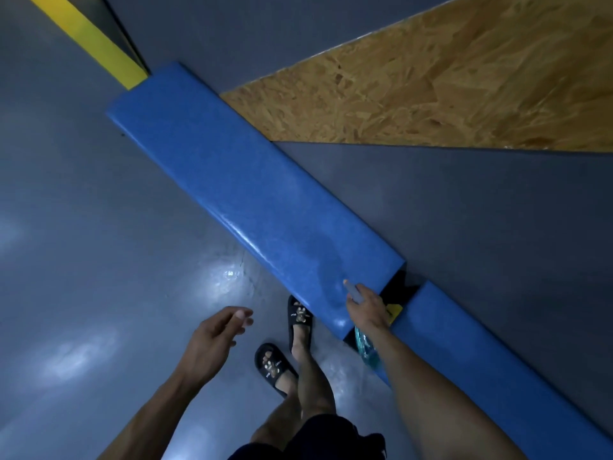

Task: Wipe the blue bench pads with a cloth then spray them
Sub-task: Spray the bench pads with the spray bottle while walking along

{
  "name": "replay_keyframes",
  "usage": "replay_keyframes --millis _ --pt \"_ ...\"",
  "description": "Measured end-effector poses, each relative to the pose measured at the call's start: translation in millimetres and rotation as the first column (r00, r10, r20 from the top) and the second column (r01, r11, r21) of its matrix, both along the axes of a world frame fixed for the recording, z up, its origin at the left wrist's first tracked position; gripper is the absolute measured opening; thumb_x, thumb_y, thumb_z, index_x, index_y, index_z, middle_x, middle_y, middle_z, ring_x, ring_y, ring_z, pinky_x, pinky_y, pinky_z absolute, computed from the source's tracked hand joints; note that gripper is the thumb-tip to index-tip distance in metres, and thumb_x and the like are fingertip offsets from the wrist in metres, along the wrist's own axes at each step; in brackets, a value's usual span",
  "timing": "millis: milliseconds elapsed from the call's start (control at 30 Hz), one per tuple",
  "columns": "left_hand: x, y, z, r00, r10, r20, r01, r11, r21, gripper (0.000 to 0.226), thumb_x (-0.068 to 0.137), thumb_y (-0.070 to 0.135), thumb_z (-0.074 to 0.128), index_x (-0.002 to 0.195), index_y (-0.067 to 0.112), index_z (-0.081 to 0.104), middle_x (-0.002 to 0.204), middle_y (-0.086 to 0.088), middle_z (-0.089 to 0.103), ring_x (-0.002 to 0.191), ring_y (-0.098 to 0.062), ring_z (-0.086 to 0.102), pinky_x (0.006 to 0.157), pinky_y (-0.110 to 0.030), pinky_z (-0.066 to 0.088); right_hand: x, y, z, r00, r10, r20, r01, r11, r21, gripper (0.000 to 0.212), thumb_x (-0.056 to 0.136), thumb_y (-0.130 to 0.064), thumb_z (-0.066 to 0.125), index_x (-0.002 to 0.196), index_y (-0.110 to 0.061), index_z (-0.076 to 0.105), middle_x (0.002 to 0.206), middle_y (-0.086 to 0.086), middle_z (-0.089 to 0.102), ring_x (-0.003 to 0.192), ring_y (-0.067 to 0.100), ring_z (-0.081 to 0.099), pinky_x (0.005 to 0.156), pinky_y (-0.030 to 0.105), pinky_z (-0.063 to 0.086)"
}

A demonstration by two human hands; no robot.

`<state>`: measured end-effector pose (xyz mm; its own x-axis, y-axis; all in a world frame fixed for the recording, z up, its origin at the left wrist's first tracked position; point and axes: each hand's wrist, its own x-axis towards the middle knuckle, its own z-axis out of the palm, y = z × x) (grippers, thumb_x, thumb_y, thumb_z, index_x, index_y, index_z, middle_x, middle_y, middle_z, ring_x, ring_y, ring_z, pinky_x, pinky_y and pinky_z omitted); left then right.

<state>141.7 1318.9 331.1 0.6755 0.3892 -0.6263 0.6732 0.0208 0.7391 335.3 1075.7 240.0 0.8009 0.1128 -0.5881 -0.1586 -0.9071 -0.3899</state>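
Note:
A long blue bench pad [238,180] runs diagonally from upper left to lower right, with a wet patch near its near end. A second blue pad [481,353] continues past a dark gap [403,287]. My right hand [366,310] grips a spray bottle; its pale nozzle [351,290] points at the near end of the first pad, and the teal bottle body [365,346] shows under my wrist. My left hand [215,336] hangs over the floor with loosely curled fingers and holds nothing. No cloth is in view.
Grey glossy floor [99,260] lies left of the bench. A grey wall with an OSB wood panel [447,81] rises behind it. A yellow strip [96,44] meets the pad's far end. My feet in black sandals [300,318] stand by the pad.

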Motion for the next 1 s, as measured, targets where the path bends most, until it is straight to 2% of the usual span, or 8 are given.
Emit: replay_keyframes --millis 100,267,367,467,567,667,867,1000 --pt "20.9 8.4 1.7 1.0 -0.002 0.021 0.002 1.0 0.018 0.028 0.099 0.049 0.046 0.104 0.035 0.069 0.102 0.01 0.073 0.094 -0.007 0.068 0.08 -0.031 0.054 -28.4 7.6 -12.7 0.995 0.09 -0.05 -0.093 0.995 -0.044 0.012 0.089 -0.027 0.056 0.093 -0.016 0.058 0.109 0.008 0.065 0.106 0.032 0.059 0.082 0.036 0.046" --pt "50.4 16.2 1.4 1.0 -0.016 0.027 0.015 0.999 0.032 0.031 0.097 0.051 0.045 0.105 0.034 0.069 0.101 0.01 0.073 0.094 -0.008 0.068 0.08 -0.032 0.054 -41.4 9.7 -22.7 0.987 0.074 -0.146 -0.083 0.995 -0.051 0.013 0.083 -0.025 0.057 0.094 -0.017 0.056 0.109 0.007 0.064 0.108 0.032 0.059 0.085 0.038 0.049" --pt "64.2 20.4 0.6 0.999 -0.025 0.022 0.024 0.999 0.037 0.034 0.096 0.057 0.045 0.105 0.034 0.069 0.101 0.01 0.073 0.095 -0.008 0.068 0.08 -0.032 0.054 -9.6 10.4 -19.5 0.994 -0.003 -0.111 -0.001 1.0 -0.031 0.009 0.083 -0.022 0.058 0.091 -0.017 0.056 0.106 0.01 0.064 0.104 0.033 0.059 0.081 0.036 0.046" --pt "76.8 27.7 -1.1 0.999 -0.04 0.022 0.039 0.998 0.043 0.045 0.087 0.067 0.043 0.105 0.035 0.069 0.101 0.011 0.073 0.094 -0.008 0.068 0.079 -0.032 0.054 37.6 9.9 -14.7 0.996 -0.081 -0.041 0.081 0.997 0.009 0.011 0.083 -0.02 0.06 0.093 -0.017 0.056 0.103 0.012 0.065 0.099 0.034 0.059 0.079 0.036 0.046" --pt "91.1 31.2 -2.0 0.999 -0.051 0.009 0.051 0.998 0.047 0.035 0.097 0.058 0.044 0.105 0.035 0.069 0.102 0.01 0.073 0.095 -0.009 0.068 0.081 -0.034 0.055 82.2 6.2 -12.9 0.991 -0.136 0.005 0.136 0.991 -0.002 0.012 0.084 -0.023 0.059 0.093 -0.02 0.053 0.105 0.011 0.063 0.096 0.034 0.06 0.077 0.037 0.048" --pt "106.6 36.1 -1.6 0.998 -0.063 -0.006 0.063 0.997 0.05 0.032 0.096 0.051 0.043 0.106 0.033 0.068 0.102 0.01 0.073 0.095 -0.01 0.068 0.081 -0.034 0.055 115.4 5.3 -10.9 0.986 -0.169 0.007 0.169 0.984 -0.06 0.012 0.084 -0.025 0.055 0.094 -0.019 0.054 0.106 0.01 0.063 0.095 0.034 0.06 0.079 0.039 0.051" --pt "131.8 47.5 -2.1 0.998 -0.062 -0.028 0.064 0.996 0.061 0.029 0.098 0.047 0.044 0.107 0.034 0.069 0.101 0.012 0.073 0.094 -0.006 0.068 0.082 -0.035 0.056 122.4 15.0 -8.9 0.988 -0.144 -0.049 0.135 0.979 -0.152 0.015 0.086 -0.024 0.051 0.1 -0.019 0.055 0.11 0.007 0.062 0.1 0.034 0.06 0.081 0.035 0.048" --pt "144.2 46.0 -0.9 0.998 -0.056 -0.039 0.059 0.996 0.074 0.028 0.099 0.044 0.044 0.106 0.033 0.069 0.1 0.012 0.074 0.092 -0.005 0.068 0.082 -0.035 0.056 99.9 26.7 -13.5 0.994 0.0 -0.111 -0.008 0.997 -0.072 0.012 0.086 -0.025 0.055 0.094 -0.017 0.054 0.107 0.009 0.063 0.1 0.034 0.06 0.079 0.038 0.049"
